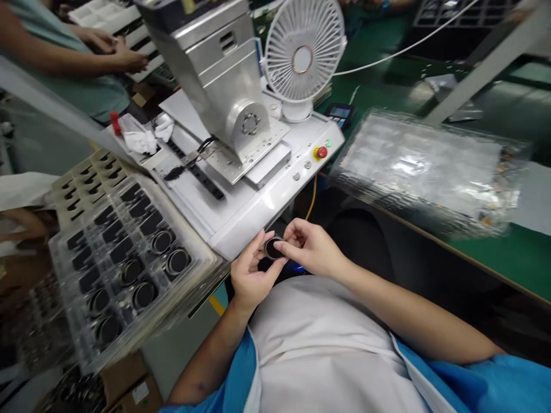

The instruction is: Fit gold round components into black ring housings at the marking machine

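Observation:
A small round dark disc with a metal rim (272, 248) is held between both hands in front of my body. My left hand (249, 272) pinches its left edge with thumb and fingers. My right hand (312, 248) closes on its right side from above. Both hands hover just below the front edge of a white machine base (262, 198). A clear plastic tray (124, 264) at the left holds several similar round discs in its pockets, with many pockets dark and vacant.
A silver machine head (219, 74) stands on the base, with a red stop button (321, 152) and a white desk fan (303, 54) behind. A stack of clear trays (430, 166) lies on the green table at right. Another person's arms (64, 51) work at top left.

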The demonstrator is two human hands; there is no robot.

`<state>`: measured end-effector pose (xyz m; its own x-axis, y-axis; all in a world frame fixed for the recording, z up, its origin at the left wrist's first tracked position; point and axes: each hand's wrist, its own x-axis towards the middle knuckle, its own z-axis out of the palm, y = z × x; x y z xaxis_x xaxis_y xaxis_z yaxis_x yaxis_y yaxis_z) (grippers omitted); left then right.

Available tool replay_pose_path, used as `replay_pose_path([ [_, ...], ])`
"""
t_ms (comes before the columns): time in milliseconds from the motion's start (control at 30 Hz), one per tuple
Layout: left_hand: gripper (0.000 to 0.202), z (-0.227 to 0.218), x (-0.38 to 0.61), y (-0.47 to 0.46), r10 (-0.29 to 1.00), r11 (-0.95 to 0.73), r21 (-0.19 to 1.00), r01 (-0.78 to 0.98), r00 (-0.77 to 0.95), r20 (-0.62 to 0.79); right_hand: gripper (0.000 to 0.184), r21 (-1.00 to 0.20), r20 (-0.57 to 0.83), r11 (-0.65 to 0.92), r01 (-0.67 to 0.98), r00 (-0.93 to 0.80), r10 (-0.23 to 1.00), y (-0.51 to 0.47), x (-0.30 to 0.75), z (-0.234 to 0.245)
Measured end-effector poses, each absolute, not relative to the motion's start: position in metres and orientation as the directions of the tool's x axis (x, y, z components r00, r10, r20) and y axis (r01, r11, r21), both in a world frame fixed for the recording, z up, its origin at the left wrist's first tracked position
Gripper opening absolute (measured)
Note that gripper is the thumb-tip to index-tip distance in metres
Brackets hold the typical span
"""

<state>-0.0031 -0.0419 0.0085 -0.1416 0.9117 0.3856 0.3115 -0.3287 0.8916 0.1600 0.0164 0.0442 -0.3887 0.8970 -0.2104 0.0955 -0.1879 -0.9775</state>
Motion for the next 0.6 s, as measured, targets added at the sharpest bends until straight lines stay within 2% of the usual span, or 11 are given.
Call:
replay_pose_path([
  [100,0.074,0.002,0.002,-0.042,0.934,-0.330,0.910,0.251,-0.054,0.353,0.046,-0.932,-0.322,-0.362,0.006,-0.466,0.824,0.015,0.172,0.041],
  [167,0.083,-0.004,0.005,-0.040,0.944,-0.330,0.917,0.224,0.055,0.326,0.052,-0.922,-0.334,-0.384,-0.042,-0.415,0.846,0.019,0.199,0.042],
  [200,0.085,-0.007,0.006,-0.039,0.947,-0.319,0.921,0.225,0.109,0.302,0.052,-0.941,-0.306,-0.336,-0.048,-0.306,0.902,0.022,0.221,0.044],
  [267,0.078,-0.014,0.007,-0.036,0.949,-0.280,0.928,0.245,0.214,0.230,0.047,-0.984,-0.171,-0.174,0.037,0.063,0.983,0.025,0.279,0.051],
  [300,0.069,-0.017,0.008,-0.034,0.945,-0.254,0.931,0.261,0.272,0.182,0.042,-0.984,-0.074,-0.115,0.138,0.272,0.959,0.025,0.314,0.054],
  [333,0.059,-0.021,0.008,-0.033,0.933,-0.225,0.933,0.281,0.337,0.124,0.036,-0.959,0.040,-0.098,0.264,0.470,0.882,0.023,0.351,0.055],
  [367,0.050,-0.026,0.008,-0.032,0.914,-0.194,0.934,0.301,0.402,0.060,0.031,-0.910,0.155,-0.141,0.391,0.634,0.758,0.020,0.387,0.055],
  [433,0.039,-0.036,0.009,-0.030,0.864,-0.106,0.938,0.329,0.498,-0.077,0.021,-0.728,0.250,-0.418,0.544,0.778,0.577,0.009,0.451,0.046],
  [500,0.037,-0.046,0.011,-0.027,0.831,0.004,0.941,0.338,0.522,-0.191,0.021,-0.435,0.207,-0.692,0.575,0.812,0.545,-0.006,0.495,0.029],
  [567,0.039,-0.053,0.014,-0.023,0.824,0.080,0.933,0.351,0.503,-0.260,0.021,-0.293,0.138,-0.771,0.565,0.823,0.551,-0.021,0.518,0.009],
  [600,0.041,-0.055,0.014,-0.022,0.826,0.096,0.926,0.366,0.489,-0.279,0.021,-0.267,0.109,-0.782,0.563,0.824,0.556,-0.028,0.524,0.001],
])
